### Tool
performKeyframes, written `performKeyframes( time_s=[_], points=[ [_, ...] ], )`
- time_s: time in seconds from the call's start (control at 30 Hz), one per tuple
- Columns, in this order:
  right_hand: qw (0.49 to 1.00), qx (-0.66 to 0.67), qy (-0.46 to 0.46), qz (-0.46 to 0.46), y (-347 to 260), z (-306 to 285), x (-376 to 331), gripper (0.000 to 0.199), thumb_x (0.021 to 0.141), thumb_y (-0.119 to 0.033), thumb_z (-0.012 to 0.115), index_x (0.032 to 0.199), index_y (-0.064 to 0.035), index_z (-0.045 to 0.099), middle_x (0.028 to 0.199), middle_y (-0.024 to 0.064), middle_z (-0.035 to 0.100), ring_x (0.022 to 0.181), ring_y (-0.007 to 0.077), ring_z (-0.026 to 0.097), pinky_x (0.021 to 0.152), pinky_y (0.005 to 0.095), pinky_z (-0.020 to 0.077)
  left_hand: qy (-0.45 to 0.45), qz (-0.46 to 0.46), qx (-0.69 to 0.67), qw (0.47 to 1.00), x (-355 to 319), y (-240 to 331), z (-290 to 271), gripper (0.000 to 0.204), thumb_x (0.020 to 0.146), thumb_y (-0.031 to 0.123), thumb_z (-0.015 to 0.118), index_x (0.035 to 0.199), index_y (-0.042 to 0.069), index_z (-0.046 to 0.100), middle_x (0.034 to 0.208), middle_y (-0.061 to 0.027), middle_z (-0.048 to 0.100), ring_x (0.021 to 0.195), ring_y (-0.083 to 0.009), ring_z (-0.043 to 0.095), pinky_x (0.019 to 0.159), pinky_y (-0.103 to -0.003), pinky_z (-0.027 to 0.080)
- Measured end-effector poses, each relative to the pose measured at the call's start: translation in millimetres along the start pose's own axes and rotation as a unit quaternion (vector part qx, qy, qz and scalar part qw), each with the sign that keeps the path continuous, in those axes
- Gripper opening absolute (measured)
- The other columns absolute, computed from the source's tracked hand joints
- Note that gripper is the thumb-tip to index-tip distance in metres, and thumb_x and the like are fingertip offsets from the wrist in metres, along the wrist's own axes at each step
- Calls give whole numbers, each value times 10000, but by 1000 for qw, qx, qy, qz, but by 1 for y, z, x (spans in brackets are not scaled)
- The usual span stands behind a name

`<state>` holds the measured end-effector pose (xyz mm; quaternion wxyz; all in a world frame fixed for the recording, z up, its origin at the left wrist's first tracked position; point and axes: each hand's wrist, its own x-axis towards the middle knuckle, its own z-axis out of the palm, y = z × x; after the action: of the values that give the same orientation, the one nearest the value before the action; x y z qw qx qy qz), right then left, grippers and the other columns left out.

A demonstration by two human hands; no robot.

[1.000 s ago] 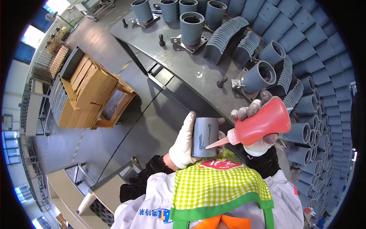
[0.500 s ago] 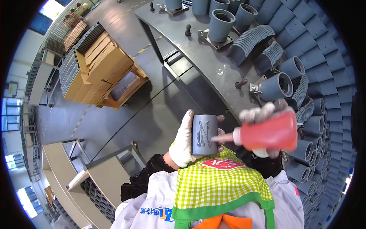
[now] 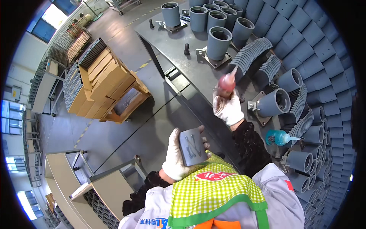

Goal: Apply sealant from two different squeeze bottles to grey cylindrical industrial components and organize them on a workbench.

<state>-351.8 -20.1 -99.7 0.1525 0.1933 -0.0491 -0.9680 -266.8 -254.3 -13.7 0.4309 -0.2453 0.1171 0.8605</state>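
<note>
Your left hand (image 3: 174,158) grips a curved grey piece (image 3: 191,148), streaked face up, long axis running roughly away from you. Ahead and rightward, your right hand (image 3: 229,107) closes round a red bottle (image 3: 226,84) by the near edge of the tabletop (image 3: 194,68) (contact is unclear), with floor (image 3: 164,122) leftward and grey cylinders (image 3: 217,49) beyond.

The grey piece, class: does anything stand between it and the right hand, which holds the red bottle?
Nothing visible blocks the gap between the grey piece and the right hand; only fingertips of the left hand show at the piece's right edge, on that side.
</note>
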Motion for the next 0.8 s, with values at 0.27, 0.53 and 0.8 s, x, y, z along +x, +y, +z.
performKeyframes(
  time_s=[0.27, 0.53, 0.8],
  points=[
    [825, -507, -41, -246, 39, -2, -104, 773, 806, -329, 760, 1397, -45, 352, 1315, 182, 522, 1197, 260, 523, 1015, 366, 422, -56, -86, -26, 994, 46, -7, 16, 700, 907, 634, 456, 1286, 49, 510, 1028, -203, 623, 903, -352, 625, 828, -499, 530],
    [588, -684, -87, -423, 66, 1, -166, 1305, 497, -399, 943, 1472, 16, 182, 1436, 206, 361, 1292, 282, 405, 1064, 392, 340, -121, -230, -1, 966, 71, -54, 40, 698, 901, 644, 465, 1224, 31, 552, 1061, -181, 651, 900, -324, 663, 828, -471, 560],
    [228, -888, -43, -397, 34, 37, -240, 1217, 517, -404, 925, 1452, -8, 256, 1327, 221, 476, 1230, 394, 486, 1095, 512, 298, -82, -197, 182, 960, 95, -87, 43, 546, 936, 595, 452, 1202, 132, 567, 1102, -95, 642, 958, -245, 643, 842, -445, 533]
  ],
)
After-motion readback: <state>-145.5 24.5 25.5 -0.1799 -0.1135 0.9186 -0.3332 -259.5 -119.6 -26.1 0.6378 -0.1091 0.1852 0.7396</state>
